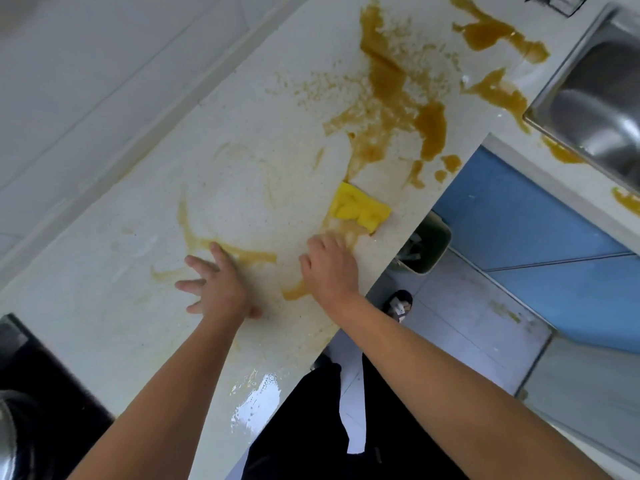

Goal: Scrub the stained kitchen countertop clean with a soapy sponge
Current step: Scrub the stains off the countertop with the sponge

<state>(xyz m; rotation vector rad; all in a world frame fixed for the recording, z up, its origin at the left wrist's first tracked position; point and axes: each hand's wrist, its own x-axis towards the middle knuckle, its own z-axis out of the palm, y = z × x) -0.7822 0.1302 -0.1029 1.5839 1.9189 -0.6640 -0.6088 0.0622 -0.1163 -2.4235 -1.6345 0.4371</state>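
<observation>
The crumpled bright yellow sponge (360, 209) lay on the white speckled stone countertop (86, 323), close to its front edge and right at the near end of the thick brown-orange sauce stains (429, 129). And there was the right hand (329, 268), just behind the sponge, back of the hand up and knuckles pointing at it. Its fingertips were a blur at the sponge's near side, so I could not tell whether they touched it, gripped it or hung just short. Over to the left hand (214, 282): flat on the countertop, palm down, fingers spread wide, gripping nothing, planted over a thin curved smear of the same brown stain. Between and around the hands only pale streaks and thin rings showed. The heavy dark pools and spatter sat further along, running toward the stainless steel sink (595, 98) at the far right end of the countertop. At the front edge, near the person's body, a shiny wet patch with small bubbles (256, 403) caught the light. A black glossy hob surface (31, 368) sat at the near left corner, and white wall tiles (86, 81) ran along the back edge. Below the front edge were blue cabinet fronts (519, 220) and a beige open bin (429, 247) on the floor.
</observation>
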